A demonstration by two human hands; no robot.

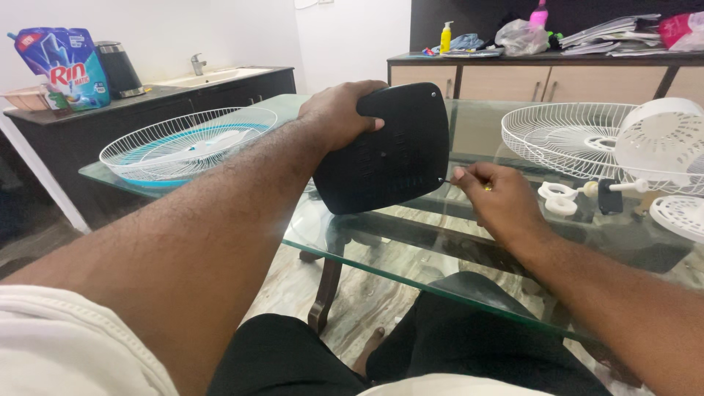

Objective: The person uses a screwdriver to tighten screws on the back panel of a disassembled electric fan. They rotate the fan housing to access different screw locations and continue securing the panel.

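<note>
My left hand [339, 110] grips the top edge of a black plastic fan base plate [389, 158], holding it upright and tilted above the glass table [352, 246]. My right hand [499, 198] is closed around a thin screwdriver [449, 181] whose tip touches the plate's right edge. A yellow bit of the handle shows between the fingers.
A white wire fan guard over blue blades [187, 143] lies at the table's left. Another white guard [568, 136], a white motor housing [660, 136] and small white parts [561, 198] lie at the right. A dark counter with a sink [213, 75] and a cluttered sideboard [543, 73] stand behind.
</note>
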